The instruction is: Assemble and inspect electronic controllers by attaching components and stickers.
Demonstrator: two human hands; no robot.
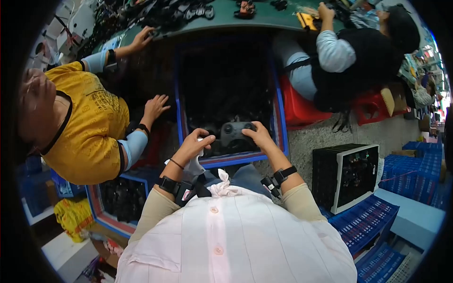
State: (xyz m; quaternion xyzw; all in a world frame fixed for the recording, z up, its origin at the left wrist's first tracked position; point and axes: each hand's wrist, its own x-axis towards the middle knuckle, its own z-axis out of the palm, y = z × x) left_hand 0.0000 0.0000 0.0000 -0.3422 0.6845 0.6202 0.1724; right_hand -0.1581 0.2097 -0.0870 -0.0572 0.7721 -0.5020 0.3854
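A dark game controller [236,134] with two thumbsticks is held over the crate, my right hand [260,137] closed on its right end with the thumb on its face. Just left of the controller, a small gap away, is my left hand [192,147] with thumb and forefinger curled toward each other. White cloth [195,166] hangs from under that hand, apparently gripped by its lower fingers, which are partly hidden. Below both hands stands a large blue-rimmed crate [278,96], its dark contents hard to make out.
A person in a yellow shirt [89,127] sits at left, one hand by the crate. Another person [358,61] sits on a red stool [302,108] at right. Across the far side runs a green workbench [222,19] with dark parts. Blue trays [363,221] and a black-and-white box [347,174] stand right.
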